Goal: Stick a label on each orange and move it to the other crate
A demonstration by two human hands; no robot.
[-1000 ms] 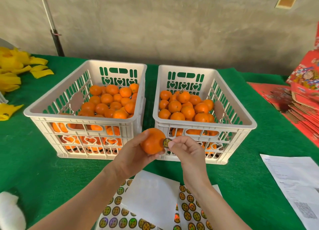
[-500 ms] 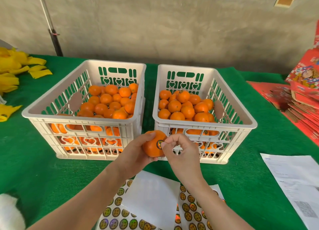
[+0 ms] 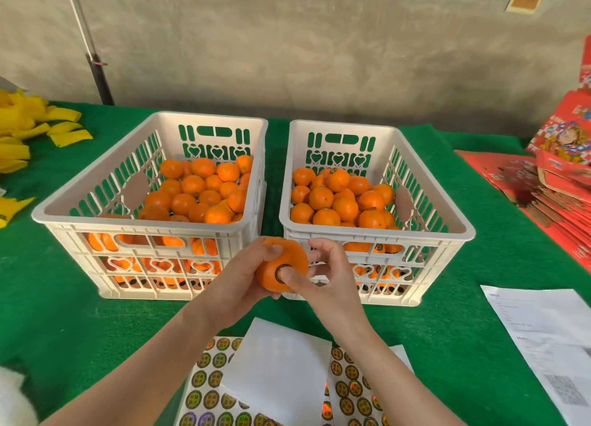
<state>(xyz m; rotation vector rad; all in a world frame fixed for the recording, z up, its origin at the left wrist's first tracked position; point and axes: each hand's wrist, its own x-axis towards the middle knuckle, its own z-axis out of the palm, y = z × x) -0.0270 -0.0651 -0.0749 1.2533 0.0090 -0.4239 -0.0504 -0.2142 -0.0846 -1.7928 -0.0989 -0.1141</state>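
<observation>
Now we hold one orange [image 3: 295, 256] in the air just near of the gap between the two crates, above the worktop [image 3: 64, 313]. Our left hand [image 3: 238, 278] is clamped round its left side, thumb over the top. Our right hand [image 3: 326, 278] has its thumb [image 3: 292, 277] pressed flat on the round label [image 3: 278, 270], which sits on the near face of the orange. The other right fingers are curled by the fruit's right edge and seem to pinch it lightly against the thumb.

We judge the step in hand to be seating the label. To do it well, we should keep the left grip firm so the fruit cannot roll under the push. We should rub the thumb from the label's middle out to its rim, because the skin is curved and dimpled and an edge may lift. Part of the label is under the thumb, so we cannot tell if it lies fully flat.

Several fruits in the right crate [image 3: 377, 232] show labels, while none show in the left crate [image 3: 144, 224]. So we judge the right one to be the goal. It is close, and a short lift over its near rim should do. We should set the fruit down gently, not drop it. Spare sheets [image 3: 211, 390] of labels lie near us.
</observation>
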